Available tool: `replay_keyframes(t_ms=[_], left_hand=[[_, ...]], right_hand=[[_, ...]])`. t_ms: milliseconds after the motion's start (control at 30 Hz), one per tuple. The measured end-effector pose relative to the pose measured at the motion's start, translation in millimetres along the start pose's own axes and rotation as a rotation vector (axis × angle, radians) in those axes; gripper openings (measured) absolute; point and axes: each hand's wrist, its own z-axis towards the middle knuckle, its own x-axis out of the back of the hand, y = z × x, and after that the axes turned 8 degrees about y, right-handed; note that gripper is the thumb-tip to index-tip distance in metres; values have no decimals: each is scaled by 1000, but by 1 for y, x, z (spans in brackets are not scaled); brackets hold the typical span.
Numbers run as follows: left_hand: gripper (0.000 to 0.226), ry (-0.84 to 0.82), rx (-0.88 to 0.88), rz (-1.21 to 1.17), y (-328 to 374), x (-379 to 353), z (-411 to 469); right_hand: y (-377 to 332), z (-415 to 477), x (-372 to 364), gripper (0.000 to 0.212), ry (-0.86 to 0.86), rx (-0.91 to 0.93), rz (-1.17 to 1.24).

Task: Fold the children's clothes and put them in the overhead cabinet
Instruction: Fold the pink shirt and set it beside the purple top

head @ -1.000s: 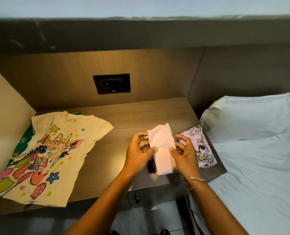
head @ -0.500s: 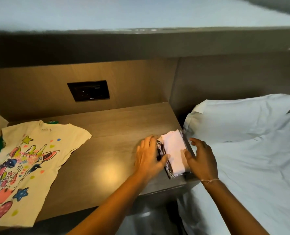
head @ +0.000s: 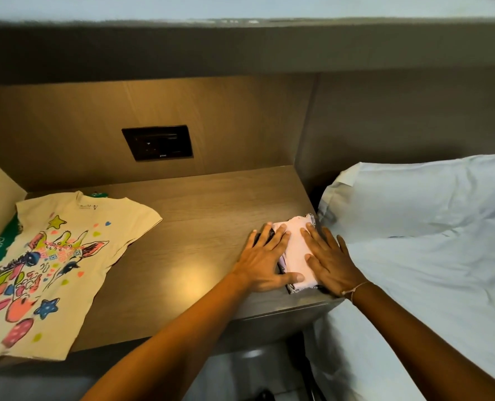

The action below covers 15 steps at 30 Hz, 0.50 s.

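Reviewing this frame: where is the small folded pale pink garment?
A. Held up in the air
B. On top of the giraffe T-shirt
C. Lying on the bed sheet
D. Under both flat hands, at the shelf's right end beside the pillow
D: the folded pink garment lies on the wooden shelf, with the left hand and right hand flat on it, next to the pillow.

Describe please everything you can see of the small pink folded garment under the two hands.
The pink folded garment looks like soft, thin cloth, pale pink, folded into a narrow rectangle. It lies flat on a patterned folded piece whose edges show beneath it, at the right edge of the wooden shelf, next to the white pillow. The left hand and right hand rest flat and open on its two sides, pressing it down.
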Motion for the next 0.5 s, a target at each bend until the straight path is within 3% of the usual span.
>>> replay_keyframes(t_ms=[133,233,367,500], left_hand=[[84,216,182,-171,-28,22,-51],[70,388,411,-145,-75,47,-130],[54,549,668,31,-132,76,-246],[57,454,809,119,-159,80,-342]], right_hand=[[-40,2,12,70,195,55,116],[-108,20,9,54,363,199,320],[-210,75,-15,45,246,436,297],[-300,136,-40,43,152,601,138]])
